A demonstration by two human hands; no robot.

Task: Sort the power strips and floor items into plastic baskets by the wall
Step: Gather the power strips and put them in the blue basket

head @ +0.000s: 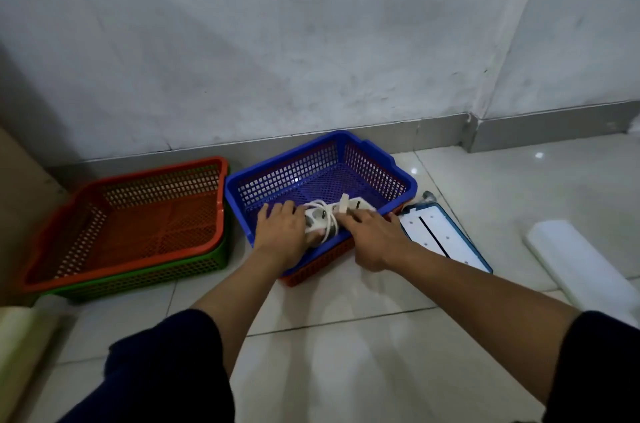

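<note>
A blue plastic basket (374,162) sits by the wall, stacked on an orange one whose edge shows beneath it. Inside its near end lies a white power strip (325,214) with its cord coiled round it. My left hand (282,232) grips the strip's left end, fingers curled over it. My right hand (375,239) holds the right end, fingers reaching into the basket near the white plug. To the left, an orange basket (138,176) is stacked on a green basket (145,278); it has nothing inside.
A flat white panel with a blue frame (440,232) lies on the tiles right of the blue basket. A white foam block (581,266) lies further right. A pale roll (20,339) sits at the lower left. The wall runs behind the baskets.
</note>
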